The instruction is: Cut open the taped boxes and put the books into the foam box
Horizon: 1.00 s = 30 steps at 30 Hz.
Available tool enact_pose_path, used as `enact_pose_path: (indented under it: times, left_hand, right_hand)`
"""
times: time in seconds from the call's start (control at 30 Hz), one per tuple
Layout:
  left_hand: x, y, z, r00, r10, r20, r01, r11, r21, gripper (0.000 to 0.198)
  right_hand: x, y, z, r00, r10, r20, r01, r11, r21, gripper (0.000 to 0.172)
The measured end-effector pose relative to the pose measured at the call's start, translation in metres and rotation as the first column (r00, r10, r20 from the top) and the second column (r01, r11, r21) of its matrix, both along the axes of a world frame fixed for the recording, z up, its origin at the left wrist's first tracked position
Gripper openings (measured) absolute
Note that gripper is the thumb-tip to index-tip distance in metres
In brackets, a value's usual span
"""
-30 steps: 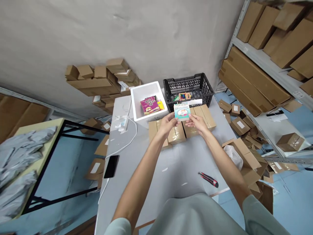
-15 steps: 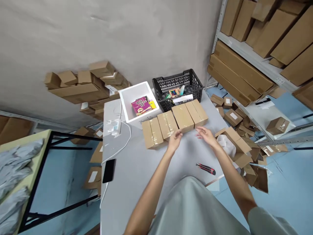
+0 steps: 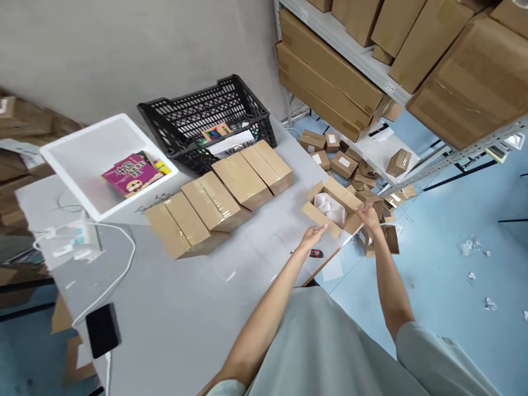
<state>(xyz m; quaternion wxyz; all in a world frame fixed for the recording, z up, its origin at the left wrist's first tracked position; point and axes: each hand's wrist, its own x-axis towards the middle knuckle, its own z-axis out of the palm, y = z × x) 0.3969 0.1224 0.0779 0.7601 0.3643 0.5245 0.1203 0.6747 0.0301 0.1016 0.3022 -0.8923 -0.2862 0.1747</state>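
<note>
An open cardboard box (image 3: 345, 193) stands at the table's right edge with its flaps spread. Crumpled white wrapping (image 3: 330, 210) lies inside it; anything beneath is hidden. My right hand (image 3: 368, 216) is closed on the box's right end flap. At the near flap, my left hand (image 3: 312, 237) has its fingers closed on the edge. Just below the left hand lies a red and black utility knife (image 3: 315, 253), partly covered by that hand. Several taped cardboard boxes (image 3: 243, 179) sit in a slanting row to the left, away from both hands.
Behind the row are a white foam bin (image 3: 68, 175) with purple packets (image 3: 131, 173) and a black crate (image 3: 202, 110). A phone (image 3: 103, 330) and white cable (image 3: 124, 269) lie on the left. Shelving (image 3: 342, 38) with cartons rises right; boxes (image 3: 344, 165) litter the floor.
My view has turned right. Both hands have left the row of taped boxes and moved right, onto the flaps of the open box.
</note>
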Motion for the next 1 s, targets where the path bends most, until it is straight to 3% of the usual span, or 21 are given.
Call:
enact_pose_path:
  times: [0.17, 0.27, 0.37, 0.5, 0.6, 0.83, 1.0]
  left_hand:
    - [0.009, -0.009, -0.005, 1.000, -0.013, 0.004, 0.013, 1.000, 0.013, 0.055]
    - [-0.003, -0.018, -0.002, 1.000, -0.013, 0.007, 0.013, 0.999, 0.043, 0.052]
    - [-0.017, -0.034, 0.003, 1.000, 0.012, 0.016, -0.013, 0.996, 0.084, 0.044]
    - [-0.031, -0.066, 0.012, 0.995, 0.051, 0.090, -0.063, 0.989, 0.134, 0.032]
    - [-0.030, -0.097, 0.021, 0.985, 0.016, 0.169, -0.043, 0.987, 0.155, 0.031]
    - [0.018, -0.187, 0.042, 0.930, -0.219, 0.294, 0.170, 0.968, 0.185, 0.043]
    - [0.038, -0.231, 0.040, 0.901, -0.301, 0.311, 0.268, 0.952, 0.145, 0.051]
  right_hand:
    - [-0.037, -0.014, -0.012, 0.991, -0.106, -0.078, 0.108, 0.994, 0.027, 0.037]
    - [-0.062, -0.030, -0.005, 0.995, -0.051, -0.085, 0.056, 0.997, 0.051, 0.027]
    - [-0.084, -0.060, 0.005, 0.995, -0.045, -0.085, 0.053, 0.995, 0.090, 0.030]
    - [-0.105, -0.122, 0.019, 0.989, -0.106, -0.101, 0.125, 0.970, 0.206, 0.046]
    - [-0.118, -0.179, 0.030, 0.971, -0.157, -0.178, 0.203, 0.937, 0.283, 0.055]
    - [-0.138, -0.308, 0.054, 0.851, -0.397, -0.343, 0.489, 0.839, 0.241, 0.066]
    - [-0.128, -0.350, 0.050, 0.773, -0.474, -0.423, 0.592, 0.779, 0.209, 0.074]
